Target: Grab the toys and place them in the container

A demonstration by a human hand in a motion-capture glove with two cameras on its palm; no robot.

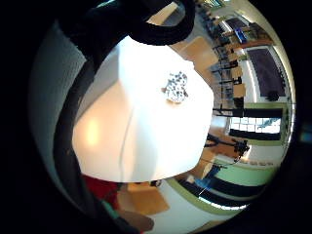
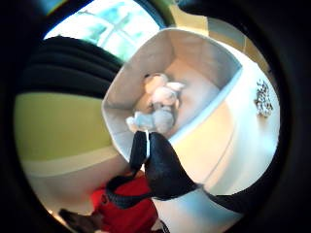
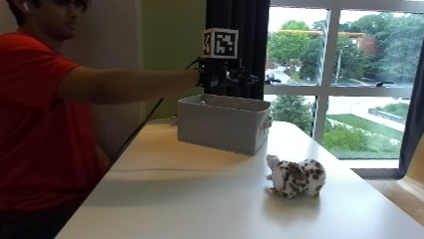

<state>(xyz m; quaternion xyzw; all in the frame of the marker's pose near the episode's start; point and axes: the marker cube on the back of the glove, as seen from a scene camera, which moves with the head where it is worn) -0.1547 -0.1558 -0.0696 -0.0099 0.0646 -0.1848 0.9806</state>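
A grey fabric container (image 3: 222,124) stands at the far end of the white table (image 3: 192,199). My gloved right hand (image 3: 222,74) hovers just above its back rim, fingers relaxed and holding nothing. In the thumb side palm view I look down into the container (image 2: 194,53), where white and grey plush toys (image 2: 158,104) lie on its floor, with one gloved finger (image 2: 163,167) in front. A spotted white and brown plush toy (image 3: 297,178) stands on the table nearer the front, apart from the container; it also shows small on the tabletop (image 1: 176,87) and beside the container (image 2: 263,98).
A thin cable (image 3: 165,169) runs across the table between the container and the spotted toy. A dark curtain (image 3: 238,20) and a large window (image 3: 344,74) lie behind the container. The table's right edge (image 3: 358,179) passes close to the spotted toy.
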